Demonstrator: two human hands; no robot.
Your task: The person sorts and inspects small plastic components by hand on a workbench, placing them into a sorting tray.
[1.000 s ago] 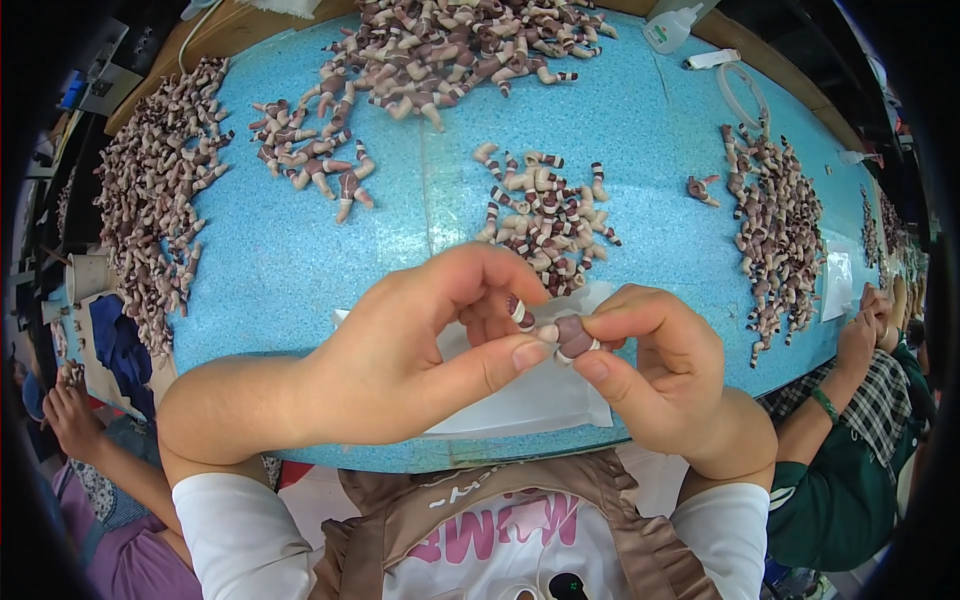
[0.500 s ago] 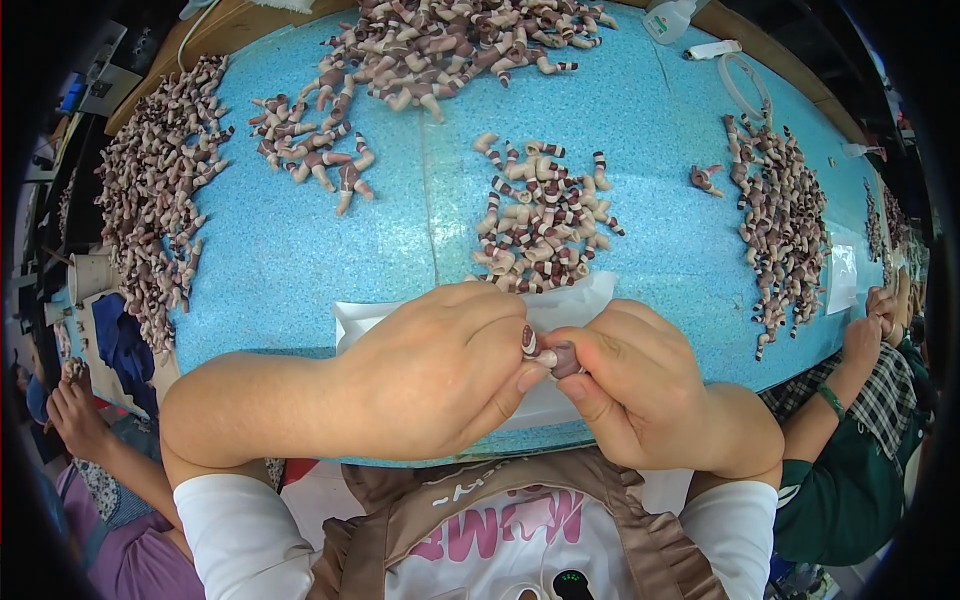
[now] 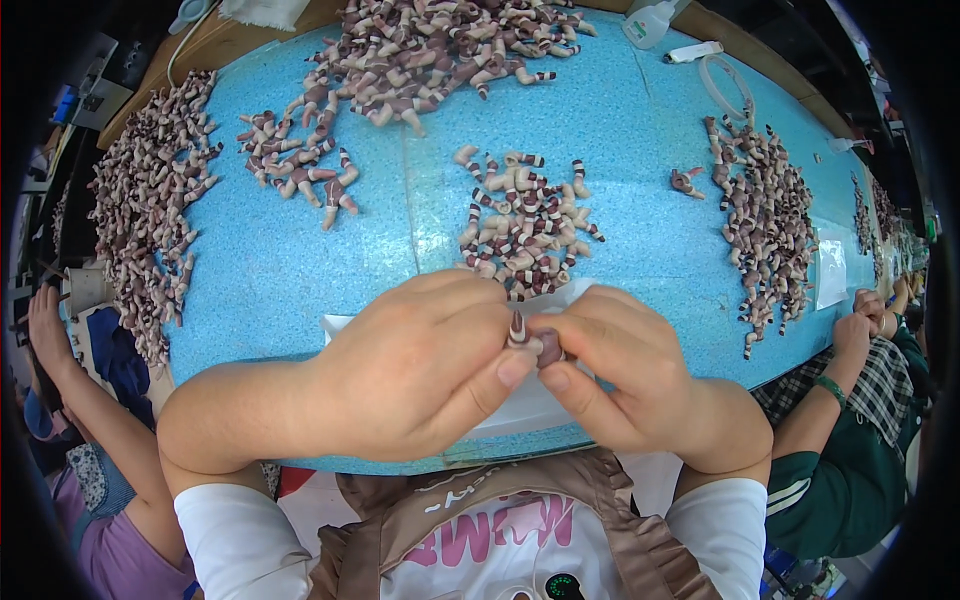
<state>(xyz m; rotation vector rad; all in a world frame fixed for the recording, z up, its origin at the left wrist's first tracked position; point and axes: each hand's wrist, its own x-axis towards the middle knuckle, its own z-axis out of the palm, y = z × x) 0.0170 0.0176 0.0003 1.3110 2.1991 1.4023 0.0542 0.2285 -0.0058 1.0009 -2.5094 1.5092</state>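
Both hands are close together over a white sheet [image 3: 520, 415] at the near edge of the blue table. Between thumb and bent fingers, my left hand [image 3: 420, 365] pinches a small beige-and-brown figure limb [image 3: 518, 332]. My right hand [image 3: 630, 370] grips a small brownish figure body [image 3: 549, 347], and the two parts touch end to end. Fingers cover much of both pieces. Just beyond the hands lies a loose pile of striped figure limbs [image 3: 525, 225].
Joined figure parts form a large heap [image 3: 430, 55] at the back, with a smaller group [image 3: 300, 165] before it. Long piles lie left [image 3: 150, 210] and right [image 3: 765, 220]. A white bottle [image 3: 650, 25] stands far right. Co-workers' arms [image 3: 110, 430] [image 3: 840, 370] flank me.
The limb in my left hand has turned more upright against the body piece. The whole view has shifted slightly. At left, a co-worker's hand has risen.
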